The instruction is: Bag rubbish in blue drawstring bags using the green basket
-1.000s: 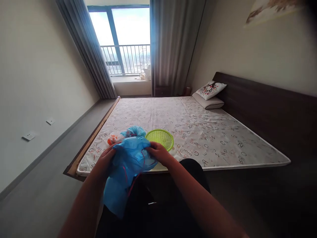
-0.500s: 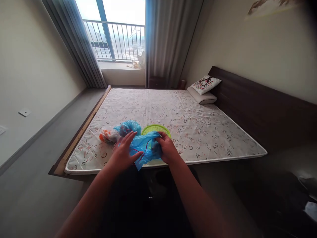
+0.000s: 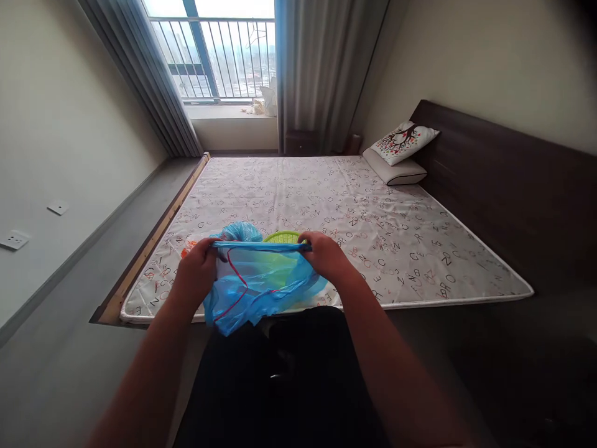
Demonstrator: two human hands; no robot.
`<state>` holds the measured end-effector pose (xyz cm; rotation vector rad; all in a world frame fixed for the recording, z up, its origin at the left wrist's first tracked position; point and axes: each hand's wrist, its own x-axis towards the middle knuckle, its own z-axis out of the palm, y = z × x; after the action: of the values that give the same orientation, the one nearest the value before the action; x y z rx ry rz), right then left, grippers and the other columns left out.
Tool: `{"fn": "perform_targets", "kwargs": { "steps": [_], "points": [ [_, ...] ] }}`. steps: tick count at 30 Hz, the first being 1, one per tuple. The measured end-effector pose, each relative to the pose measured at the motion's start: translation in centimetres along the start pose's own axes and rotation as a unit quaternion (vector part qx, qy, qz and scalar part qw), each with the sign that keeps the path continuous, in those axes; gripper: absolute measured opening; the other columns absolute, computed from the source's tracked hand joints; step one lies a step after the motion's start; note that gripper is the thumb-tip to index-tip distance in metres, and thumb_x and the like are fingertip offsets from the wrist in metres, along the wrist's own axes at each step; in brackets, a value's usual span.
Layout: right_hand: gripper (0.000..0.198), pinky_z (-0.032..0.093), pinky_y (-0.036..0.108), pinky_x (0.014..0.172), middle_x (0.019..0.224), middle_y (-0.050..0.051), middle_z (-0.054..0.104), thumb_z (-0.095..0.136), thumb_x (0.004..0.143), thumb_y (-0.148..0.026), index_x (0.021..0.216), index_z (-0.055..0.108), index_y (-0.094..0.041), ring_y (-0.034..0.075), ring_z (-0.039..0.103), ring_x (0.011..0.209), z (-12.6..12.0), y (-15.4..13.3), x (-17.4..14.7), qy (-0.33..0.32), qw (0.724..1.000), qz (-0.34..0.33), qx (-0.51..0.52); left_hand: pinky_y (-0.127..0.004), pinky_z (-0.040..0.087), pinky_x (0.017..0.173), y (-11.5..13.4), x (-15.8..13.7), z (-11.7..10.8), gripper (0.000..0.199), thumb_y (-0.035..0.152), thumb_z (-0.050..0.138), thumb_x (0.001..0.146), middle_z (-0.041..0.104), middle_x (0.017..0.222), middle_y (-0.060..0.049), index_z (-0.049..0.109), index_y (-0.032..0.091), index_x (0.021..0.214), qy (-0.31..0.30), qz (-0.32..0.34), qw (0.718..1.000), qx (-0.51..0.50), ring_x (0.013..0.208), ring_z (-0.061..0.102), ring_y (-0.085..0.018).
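A thin blue plastic bag (image 3: 261,283) with a red drawstring hangs between my two hands over the near edge of the mattress. My left hand (image 3: 198,270) pinches its top edge on the left. My right hand (image 3: 326,255) pinches the same edge on the right, so the rim is stretched taut between them. Behind the bag, a green plastic basket (image 3: 282,237) sits on the mattress, mostly hidden. Another bunched blue bag (image 3: 240,232) lies just left of the basket, with something orange and white (image 3: 189,246) beside it.
A low bed with a letter-patterned mattress (image 3: 326,205) fills the room's middle, with a dark headboard (image 3: 508,180) on the right and two pillows (image 3: 401,152) at its far end. A grey floor strip (image 3: 69,298) runs along the left wall. Curtains frame a window (image 3: 219,50).
The bag was bunched up between my hands over the basket; now my hands have moved apart and pulled its top edge out straight. The camera view has shifted slightly.
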<state>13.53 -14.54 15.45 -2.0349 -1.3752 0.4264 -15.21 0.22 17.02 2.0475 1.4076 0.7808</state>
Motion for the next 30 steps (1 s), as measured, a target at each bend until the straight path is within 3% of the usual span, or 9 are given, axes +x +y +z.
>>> {"fn": "perform_targets", "kwargs": {
  "steps": [3, 6, 10, 14, 19, 22, 25, 28, 30],
  "points": [
    [0.014, 0.050, 0.034, 0.084, 0.112, 0.010, 0.073, 0.069, 0.095, -0.016, 0.106, 0.075, -0.021, 0.024, 0.067, 0.099, 0.0, 1.0, -0.3, 0.092, 0.995, 0.023, 0.019, -0.040, 0.057, 0.098, 0.4, -0.1, -0.4, 0.035, 0.038, 0.054, 0.096, 0.083, 0.112, -0.006, 0.079, 0.026, 0.117, 0.024, 0.004, 1.000, -0.016, 0.111, 0.074, -0.029],
    [0.012, 0.050, 0.032, 0.070, 0.093, 0.005, 0.070, 0.075, 0.094, -0.033, 0.101, 0.073, -0.023, 0.020, 0.063, 0.078, 0.7, 1.6, -1.5, 0.106, 0.976, 0.082, 0.171, -0.042, 0.057, 0.097, 0.2, -0.7, -0.6, 0.038, 0.044, 0.055, 0.097, 0.082, 0.108, -0.007, 0.078, 0.024, 0.120, 0.022, -0.016, 0.999, -0.035, 0.106, 0.074, -0.031],
    [0.043, 0.056, 0.031, 0.062, 0.080, 0.001, 0.072, 0.085, 0.085, -0.058, 0.105, 0.067, -0.024, 0.020, 0.071, 0.067, 2.2, 1.1, -3.3, 0.047, 0.887, 0.139, 0.438, -0.046, 0.058, 0.105, -0.1, -1.3, -0.7, 0.037, 0.046, 0.059, 0.094, 0.081, 0.117, -0.009, 0.078, 0.023, 0.117, 0.023, -0.024, 0.999, -0.039, 0.114, 0.074, -0.034],
    [0.060, 0.063, 0.031, 0.073, 0.082, 0.003, 0.077, 0.098, 0.069, -0.059, 0.102, 0.066, -0.022, 0.020, 0.079, 0.076, 4.0, -0.1, -4.2, 0.029, 0.811, 0.140, 0.568, -0.049, 0.052, 0.120, -0.3, -2.3, 0.2, 0.044, 0.033, 0.052, 0.094, 0.075, 0.138, -0.013, 0.073, 0.021, 0.131, 0.053, 0.008, 0.995, -0.083, 0.135, 0.069, -0.035],
    [0.067, 0.065, 0.034, 0.068, 0.075, -0.003, 0.071, 0.104, 0.060, -0.052, 0.102, 0.059, -0.025, 0.022, 0.079, 0.072, 6.1, -1.1, -3.8, 0.034, 0.736, 0.176, 0.653, -0.054, 0.029, 0.139, 0.8, -5.7, 3.9, 0.077, 0.036, 0.064, 0.097, 0.045, 0.176, -0.018, 0.041, 0.021, 0.169, 0.087, 0.191, 0.977, -0.044, 0.167, 0.040, -0.036],
    [0.068, 0.059, 0.031, 0.059, 0.076, -0.005, 0.071, 0.102, 0.056, -0.046, 0.104, 0.059, -0.026, 0.017, 0.071, 0.063, 6.2, -1.1, -3.1, 0.035, 0.732, 0.191, 0.653, -0.069, 0.015, 0.140, 0.8, -6.3, 5.9, 0.089, 0.036, 0.075, 0.092, 0.036, 0.183, -0.019, 0.039, 0.025, 0.173, 0.039, 0.212, 0.974, 0.068, 0.171, 0.029, -0.044],
    [0.062, 0.053, 0.025, 0.058, 0.077, -0.005, 0.072, 0.097, 0.058, -0.039, 0.106, 0.061, -0.025, 0.014, 0.065, 0.064, 5.3, -0.1, -2.7, 0.055, 0.748, 0.197, 0.631, -0.076, 0.030, 0.131, -1.6, -4.6, 5.9, 0.082, 0.025, 0.070, 0.091, 0.040, 0.179, -0.025, 0.048, 0.024, 0.170, -0.030, 0.104, 0.983, 0.148, 0.164, 0.041, -0.050],
    [0.052, 0.053, 0.026, 0.062, 0.077, -0.005, 0.072, 0.091, 0.064, -0.039, 0.106, 0.064, -0.025, 0.015, 0.066, 0.069, 4.1, 1.8, -2.7, 0.064, 0.785, 0.213, 0.578, -0.061, 0.059, 0.108, -5.5, -2.1, 4.6, 0.058, 0.027, 0.070, 0.087, 0.072, 0.140, -0.030, 0.070, 0.012, 0.144, -0.140, -0.051, 0.981, 0.123, 0.130, 0.072, -0.048],
    [0.044, 0.051, 0.027, 0.061, 0.075, -0.004, 0.070, 0.089, 0.067, -0.038, 0.103, 0.068, -0.025, 0.016, 0.063, 0.067, 3.4, 2.9, -2.2, 0.057, 0.829, 0.221, 0.510, -0.048, 0.066, 0.086, -7.2, -0.7, 3.9, 0.035, 0.031, 0.073, 0.085, 0.080, 0.103, -0.020, 0.077, 0.013, 0.115, -0.215, -0.142, 0.966, 0.012, 0.101, 0.079, -0.040]
  ]
}}
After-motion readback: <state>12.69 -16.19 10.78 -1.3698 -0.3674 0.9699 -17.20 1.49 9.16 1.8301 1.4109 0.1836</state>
